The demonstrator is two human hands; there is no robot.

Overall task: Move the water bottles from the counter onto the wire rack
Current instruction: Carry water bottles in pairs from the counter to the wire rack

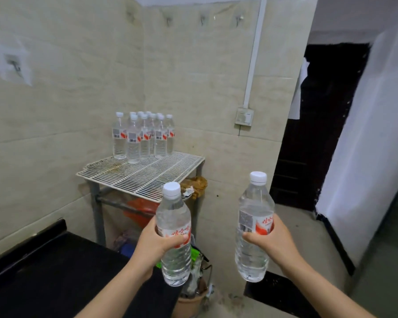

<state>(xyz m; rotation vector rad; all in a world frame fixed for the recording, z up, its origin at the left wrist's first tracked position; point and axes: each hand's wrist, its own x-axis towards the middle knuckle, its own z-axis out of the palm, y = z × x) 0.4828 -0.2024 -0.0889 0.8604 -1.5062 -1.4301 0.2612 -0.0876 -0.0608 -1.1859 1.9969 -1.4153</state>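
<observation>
Firstly, at the far left we note the black counter point(44, 271). Next, the wire rack point(129, 177) stands in the tiled corner. A cluster of white-capped water bottles point(133, 143) stands upright at its back left portion; each carries a red-and-white label with a grey printed panel, too small to read. Our left hand point(152, 246) grips the left bottle point(174, 212) at mid-body, fingers and thumb curled round its label; the label shows red script characters on white, which we cannot read with certainty. Our right hand point(276, 246) grips the right bottle point(255, 203) likewise, thumb across the label, which shows a grey code panel beside similar red script. Both bottles are upright, capped, held in the air short of the rack and well apart from each other
</observation>
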